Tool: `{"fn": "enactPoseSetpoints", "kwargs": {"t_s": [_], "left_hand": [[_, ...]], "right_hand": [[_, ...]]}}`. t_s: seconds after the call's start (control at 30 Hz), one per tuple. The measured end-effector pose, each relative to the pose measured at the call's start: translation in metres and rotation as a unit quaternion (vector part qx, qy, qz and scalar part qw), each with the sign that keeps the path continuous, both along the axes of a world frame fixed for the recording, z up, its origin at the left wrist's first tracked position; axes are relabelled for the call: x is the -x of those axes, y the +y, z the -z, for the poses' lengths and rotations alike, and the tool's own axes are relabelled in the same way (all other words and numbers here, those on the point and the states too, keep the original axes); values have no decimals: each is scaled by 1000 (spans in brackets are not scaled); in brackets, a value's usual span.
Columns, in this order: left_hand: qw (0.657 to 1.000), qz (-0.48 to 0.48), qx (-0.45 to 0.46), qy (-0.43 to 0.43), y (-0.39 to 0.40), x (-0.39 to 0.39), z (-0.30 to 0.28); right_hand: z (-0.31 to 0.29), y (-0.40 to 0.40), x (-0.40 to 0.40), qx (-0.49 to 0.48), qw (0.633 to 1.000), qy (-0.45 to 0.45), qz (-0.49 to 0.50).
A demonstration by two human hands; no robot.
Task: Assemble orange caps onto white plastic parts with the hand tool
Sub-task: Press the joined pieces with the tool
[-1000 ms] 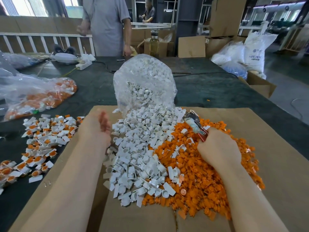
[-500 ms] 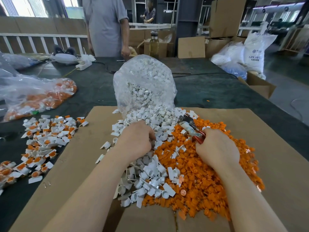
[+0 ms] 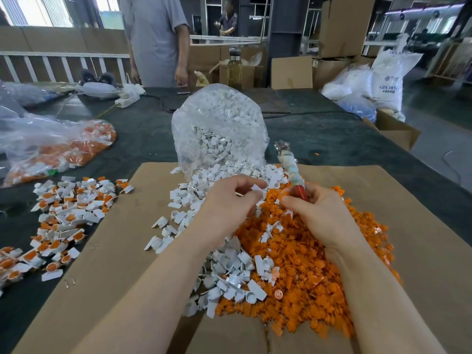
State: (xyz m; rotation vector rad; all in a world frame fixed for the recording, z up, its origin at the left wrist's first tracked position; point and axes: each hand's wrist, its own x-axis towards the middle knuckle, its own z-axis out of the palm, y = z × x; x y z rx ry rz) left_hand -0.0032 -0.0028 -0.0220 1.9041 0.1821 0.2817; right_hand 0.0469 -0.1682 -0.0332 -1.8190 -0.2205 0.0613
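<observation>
A heap of white plastic parts (image 3: 224, 267) spills from a clear bag (image 3: 219, 126) onto a cardboard sheet (image 3: 122, 251). Beside it on the right lies a heap of orange caps (image 3: 306, 272). My left hand (image 3: 229, 203) is raised over the heaps and pinches one white part (image 3: 256, 188) between thumb and fingers. My right hand (image 3: 319, 213) grips the red handle of the hand tool (image 3: 290, 164), whose wrapped shaft and metal head point up and away. The two hands are close together.
Assembled white-and-orange pieces (image 3: 63, 213) are spread at the left on the dark table (image 3: 319, 139). A clear bag of more such pieces (image 3: 56, 152) lies further left. A person (image 3: 155, 39) stands at the far edge, near a bottle (image 3: 234, 69) and cardboard boxes (image 3: 291, 72).
My left hand came from the left into the white heap, then lifted out with one white part. My right hand raised the tool from lying over the caps to upright.
</observation>
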Motion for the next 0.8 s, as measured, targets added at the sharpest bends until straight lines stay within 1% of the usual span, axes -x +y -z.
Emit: {"fn": "enactPoseSetpoints", "kwargs": {"t_s": [0.13,0.23,0.27,0.47,0.8], "left_hand": [[998,0,54,-13,-11,1,0],[992,-9,121,-20,-14,4,-1],[991,-13,129,-19,-15,4,-1],[991,-16,135,-19,-18,4,2],[997,-59,36,-45,-20,5,5]], "right_hand": [[-3,1,4,-24,999,-12,-26],[-4,3,7,-38,998,-32,-24],[-5,4,8,-35,998,-40,-24],[-7,4,13,-43,996,-69,-48],[-6,13,15,-52,994,-93,-24]]}}
